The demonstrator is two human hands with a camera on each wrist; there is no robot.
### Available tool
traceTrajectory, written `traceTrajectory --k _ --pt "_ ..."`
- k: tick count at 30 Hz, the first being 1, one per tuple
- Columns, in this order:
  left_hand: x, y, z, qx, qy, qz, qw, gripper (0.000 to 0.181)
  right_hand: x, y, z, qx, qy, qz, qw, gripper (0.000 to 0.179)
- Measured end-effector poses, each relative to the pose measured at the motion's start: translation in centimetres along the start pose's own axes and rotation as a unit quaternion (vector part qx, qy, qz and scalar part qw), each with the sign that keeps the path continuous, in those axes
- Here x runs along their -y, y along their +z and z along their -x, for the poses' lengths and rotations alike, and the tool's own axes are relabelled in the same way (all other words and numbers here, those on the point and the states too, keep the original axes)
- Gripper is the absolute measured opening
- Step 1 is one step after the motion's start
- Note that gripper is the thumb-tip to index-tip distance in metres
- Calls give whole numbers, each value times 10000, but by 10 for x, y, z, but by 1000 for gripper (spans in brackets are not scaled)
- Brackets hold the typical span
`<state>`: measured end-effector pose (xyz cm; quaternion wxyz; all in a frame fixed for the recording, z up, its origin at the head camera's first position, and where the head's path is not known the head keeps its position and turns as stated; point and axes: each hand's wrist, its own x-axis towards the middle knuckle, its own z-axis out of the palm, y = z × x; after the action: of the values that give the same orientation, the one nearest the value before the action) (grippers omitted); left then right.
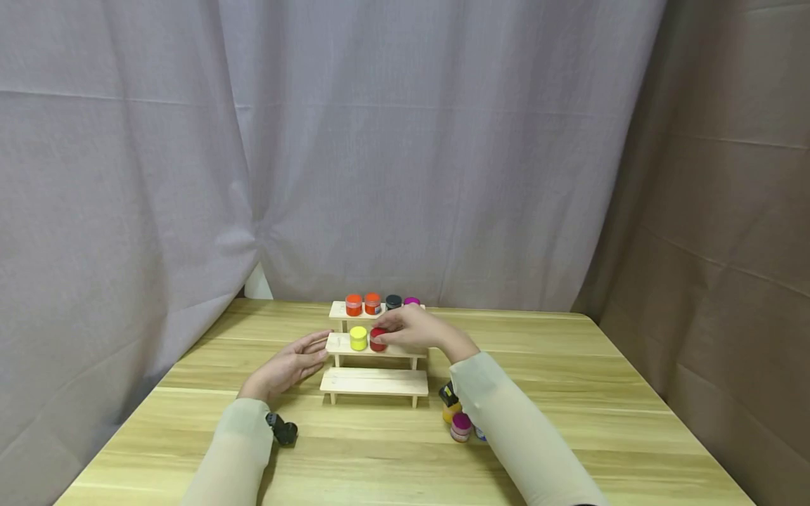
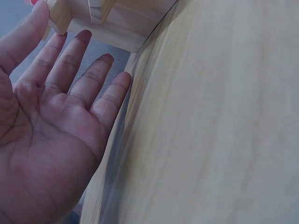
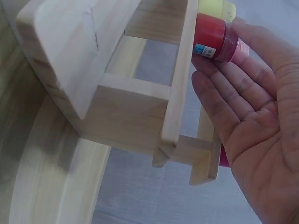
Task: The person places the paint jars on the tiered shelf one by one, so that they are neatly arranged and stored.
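Note:
A three-step wooden rack (image 1: pixel 373 380) stands on the table. On its middle step my right hand (image 1: pixel 414 329) pinches a small red paint jar (image 1: pixel 377 341) between thumb and fingers, just right of a yellow paint jar (image 1: pixel 358 339). In the right wrist view the red jar (image 3: pixel 209 35) stands on the step, its label showing, with my thumb at the lid. My left hand (image 1: pixel 294 364) is at the rack's left end, holding nothing. The left wrist view shows its fingers (image 2: pixel 70 65) extended, the thumb and fingertips right by the rack's wooden edge.
Along the top step stand two orange-red jars (image 1: pixel 363 305), a black jar (image 1: pixel 393 301) and a magenta jar (image 1: pixel 412 301). Several more jars, one of them magenta (image 1: pixel 460 426), sit on the table (image 1: pixel 354 457) beside my right forearm. A grey curtain (image 1: pixel 405 176) hangs behind.

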<state>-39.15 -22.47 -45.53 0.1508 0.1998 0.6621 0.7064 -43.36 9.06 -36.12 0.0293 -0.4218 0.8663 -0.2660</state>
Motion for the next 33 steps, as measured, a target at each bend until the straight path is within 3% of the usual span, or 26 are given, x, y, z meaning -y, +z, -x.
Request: traceTrajectory --k 22,33 --pt "1 0 0 85 40 34 10000 65 3 -3 3 -94 26 -42 9999 38" --pt "2 -2 -1 73 49 12 10000 66 8 -11 10 -258 -362 -53 9990 32"
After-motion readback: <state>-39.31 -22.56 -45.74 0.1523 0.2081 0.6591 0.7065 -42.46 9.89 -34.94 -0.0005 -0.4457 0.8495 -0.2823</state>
